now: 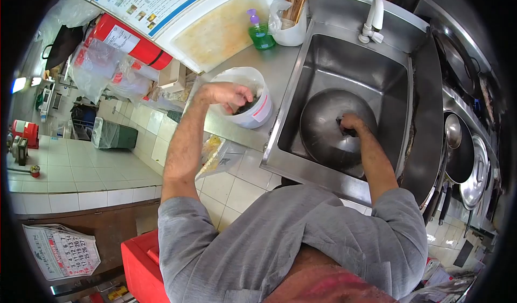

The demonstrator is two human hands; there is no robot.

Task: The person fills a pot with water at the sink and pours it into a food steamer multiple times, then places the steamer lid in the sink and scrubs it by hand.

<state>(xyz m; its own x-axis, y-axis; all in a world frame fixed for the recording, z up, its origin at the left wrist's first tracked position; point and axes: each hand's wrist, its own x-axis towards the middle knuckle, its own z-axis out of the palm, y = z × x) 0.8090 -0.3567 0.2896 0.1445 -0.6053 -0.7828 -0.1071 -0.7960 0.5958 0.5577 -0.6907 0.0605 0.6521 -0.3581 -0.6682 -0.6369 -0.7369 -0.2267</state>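
My left hand (232,96) reaches over the rim of a white plastic bucket (257,112) on the steel counter. Its fingers are curled, and a dark clump (246,106) shows just below them inside the bucket; whether they grip it is unclear. A large dark, round wok (328,117) lies in the steel sink (344,52). My right hand (352,123) is down at the wok, with fingers closed round a small dark piece (348,132). I cannot tell whether that piece is a scrubber or a handle.
A white faucet (372,22) stands behind the sink. Left of it are a white holder (291,32) with bamboo sticks, a green soap bottle (262,36) and a stained cutting board (221,31). Pans (459,147) and a ladle (453,131) hang at the right.
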